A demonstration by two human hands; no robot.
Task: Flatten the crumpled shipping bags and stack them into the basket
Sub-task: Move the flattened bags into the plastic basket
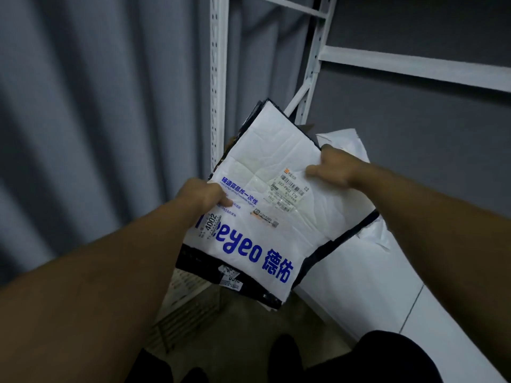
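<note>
Aloft over the dim basket (pixel 179 308), a white bag (pixel 262 167) lying on a black bag (pixel 193 258) is pinched at opposite edges by the left hand (pixel 204 197) and right hand (pixel 331 170), thumbs on top, and the slick layers could slip apart if either pinch loosens.

The white plastic shipping bag with blue lettering (pixel 265 167) hides the fingers of the left hand (pixel 204 196) and the right hand (pixel 331 168) behind it, and most of a black plastic bag (pixel 199 258) underneath. Fine print on its shipping label (pixel 289 190) is too blurred to read. The dim wire basket (pixel 190 310) below is partly covered.
</note>
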